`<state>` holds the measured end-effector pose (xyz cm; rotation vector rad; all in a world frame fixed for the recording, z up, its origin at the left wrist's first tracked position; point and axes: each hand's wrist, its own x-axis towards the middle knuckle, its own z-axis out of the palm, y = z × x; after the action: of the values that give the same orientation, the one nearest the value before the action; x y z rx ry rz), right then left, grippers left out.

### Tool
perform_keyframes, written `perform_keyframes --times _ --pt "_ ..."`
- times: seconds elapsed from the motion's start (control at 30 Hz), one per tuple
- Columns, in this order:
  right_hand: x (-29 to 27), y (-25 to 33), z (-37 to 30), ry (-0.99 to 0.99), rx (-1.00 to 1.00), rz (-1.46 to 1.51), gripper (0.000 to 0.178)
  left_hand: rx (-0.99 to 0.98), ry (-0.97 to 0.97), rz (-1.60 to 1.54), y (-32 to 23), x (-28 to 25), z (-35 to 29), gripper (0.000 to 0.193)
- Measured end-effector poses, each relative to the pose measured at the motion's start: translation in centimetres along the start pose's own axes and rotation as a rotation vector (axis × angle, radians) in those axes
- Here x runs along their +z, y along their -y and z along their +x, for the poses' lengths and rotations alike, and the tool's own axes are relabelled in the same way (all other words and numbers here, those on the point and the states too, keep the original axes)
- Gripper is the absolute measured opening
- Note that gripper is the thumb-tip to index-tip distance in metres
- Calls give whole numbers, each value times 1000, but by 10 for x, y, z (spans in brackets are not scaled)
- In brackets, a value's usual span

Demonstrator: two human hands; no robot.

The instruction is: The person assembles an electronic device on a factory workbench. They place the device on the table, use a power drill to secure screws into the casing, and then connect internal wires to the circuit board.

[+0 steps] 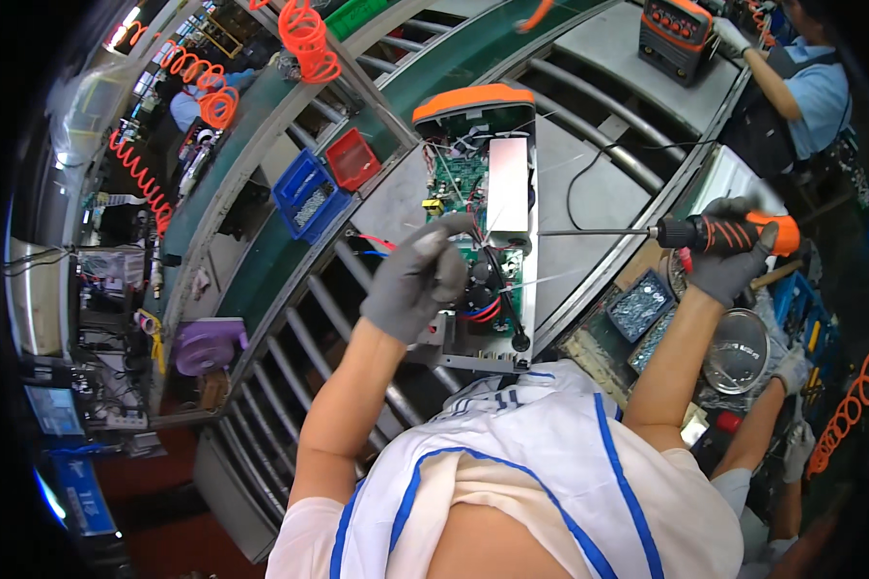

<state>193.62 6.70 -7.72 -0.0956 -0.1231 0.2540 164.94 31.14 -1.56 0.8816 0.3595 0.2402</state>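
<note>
The left hand [415,280], in a grey glove, is half curled over the left edge of an opened electronic unit [461,174] at the centre of the frame; it hides part of the circuitry, and I cannot tell whether its fingers pinch anything. The right hand [729,256], also gloved and well apart from the left, is wrapped around a black-and-orange power screwdriver [724,234] right of centre, its long bit [594,232] pointing left, with the tip near the unit's right side. A black lead [512,304] lies over the unit's lower part. Metal rollers [309,314] run below left; a blue bin [304,172] and a red bin [353,159] sit upper left of the unit. Under the right forearm are a blue tray [653,322] of small parts and a round dish [737,352]. At upper right, a co-worker's gloved hand [732,36] is at an orange-and-black machine [676,41].
</note>
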Motion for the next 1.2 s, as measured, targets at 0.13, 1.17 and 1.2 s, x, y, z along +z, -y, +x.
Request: perform_keyframes --times 0.13,1.17,1.2 --pt "20 -14 -9 108 63 105 45 -61 118 -121 29 16 26 40" --pt "14 -31 10 477 63 126 52 -109 -275 369 56 45 56 41" --pt "13 -31 10 448 48 127 53 -100 -242 394 55 46 57 41"
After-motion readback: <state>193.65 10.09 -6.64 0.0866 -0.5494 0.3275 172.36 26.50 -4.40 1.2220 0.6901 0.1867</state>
